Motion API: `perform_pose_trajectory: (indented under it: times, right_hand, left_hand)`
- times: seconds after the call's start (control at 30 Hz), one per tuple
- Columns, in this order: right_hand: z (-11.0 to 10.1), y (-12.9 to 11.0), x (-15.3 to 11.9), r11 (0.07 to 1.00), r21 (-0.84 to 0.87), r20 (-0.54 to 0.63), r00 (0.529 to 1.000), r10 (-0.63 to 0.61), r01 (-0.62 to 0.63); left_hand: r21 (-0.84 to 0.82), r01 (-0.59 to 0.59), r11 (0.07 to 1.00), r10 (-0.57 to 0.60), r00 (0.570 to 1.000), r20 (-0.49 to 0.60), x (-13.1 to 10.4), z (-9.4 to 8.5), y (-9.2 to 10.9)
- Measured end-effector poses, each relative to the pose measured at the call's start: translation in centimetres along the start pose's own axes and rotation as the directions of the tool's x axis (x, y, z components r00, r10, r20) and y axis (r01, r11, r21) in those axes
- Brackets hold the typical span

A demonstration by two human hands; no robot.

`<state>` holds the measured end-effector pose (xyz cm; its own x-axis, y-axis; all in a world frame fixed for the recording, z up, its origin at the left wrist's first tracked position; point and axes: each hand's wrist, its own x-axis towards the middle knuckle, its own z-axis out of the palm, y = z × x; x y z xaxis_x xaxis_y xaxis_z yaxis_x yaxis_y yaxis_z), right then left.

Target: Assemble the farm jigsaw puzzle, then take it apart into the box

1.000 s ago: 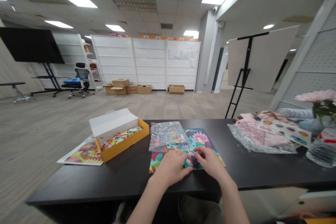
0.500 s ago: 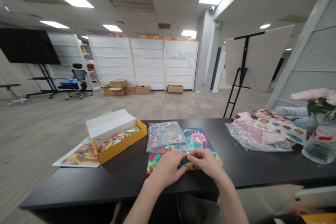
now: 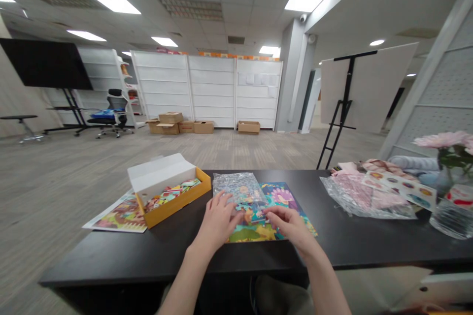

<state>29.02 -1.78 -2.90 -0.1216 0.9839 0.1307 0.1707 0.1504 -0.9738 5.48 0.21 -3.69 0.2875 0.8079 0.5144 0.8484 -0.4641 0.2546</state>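
Note:
A colourful picture sheet (image 3: 283, 197), printed with a purple peacock and other animals, lies on the black table in front of me. Over its far left part rests a clear plastic bag (image 3: 240, 184) with colourful pieces showing through. My left hand (image 3: 218, 217) is open, fingers spread, at the bag's near left edge and over the sheet. My right hand (image 3: 290, 224) has its thumb and fingertips pinched on a small puzzle piece (image 3: 259, 217), low over the sheet's middle; the fingers partly cover it.
Left of the sheet, an open yellow box (image 3: 181, 203) holds several colourful pieces and overlaps another printed sheet (image 3: 120, 216). To the right are a plastic-wrapped pink cloth (image 3: 354, 192), a sticker sheet (image 3: 401, 189), a clear water container (image 3: 453, 214) and pink flowers (image 3: 439, 139).
My left hand has moved left and away from my right hand, its fingers now spread. The sheet's middle and the small piece show more. The whole view has shifted slightly.

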Motion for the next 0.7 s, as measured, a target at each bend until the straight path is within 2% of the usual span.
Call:
perform_pose_trajectory:
  times: [0.13, 0.23, 0.3, 0.43, 0.57, 0.63, 0.7]
  right_hand:
    - [1.8, 0.5, 0.8, 0.999, 0.031, 0.018, 0.999, -0.033, 0.032]
    - [3.7, 1.1, 1.5, 0.997, 0.064, 0.038, 0.998, -0.056, 0.053]
    - [4.9, 1.5, 1.8, 0.996, 0.063, 0.093, 0.994, -0.061, 0.055]
    - [6.1, 1.7, 1.5, 0.99, -0.033, 0.167, 0.977, -0.133, 0.141]
    - [4.5, 1.2, 1.1, 0.972, -0.169, 0.112, 0.983, -0.145, 0.163]
    - [2.6, 1.2, 1.1, 0.956, -0.257, 0.016, 0.99, -0.141, 0.14]
    - [0.3, 1.6, 1.1, 0.92, -0.378, -0.131, 0.979, -0.159, 0.099]
  left_hand:
    - [0.054, -0.013, 0.998, 0.011, 0.999, 0.042, -0.3, 0.9, -1.6]
    - [0.026, -0.018, 0.999, 0.017, 1.0, 0.02, -0.3, 1.0, -1.4]
    - [0.015, -0.005, 1.0, 0.005, 1.0, 0.012, -0.4, 0.8, -1.2]
    - [0.008, 0.01, 1.0, -0.01, 0.999, 0.038, -0.7, 0.4, -0.9]
    - [-0.019, 0.011, 1.0, -0.011, 0.999, 0.044, -0.7, -0.1, -0.8]
    - [-0.049, -0.013, 0.999, 0.015, 1.0, 0.024, -0.5, -0.4, -0.5]
    - [-0.094, -0.065, 0.993, 0.065, 0.998, -0.005, -0.3, -0.7, 0.3]
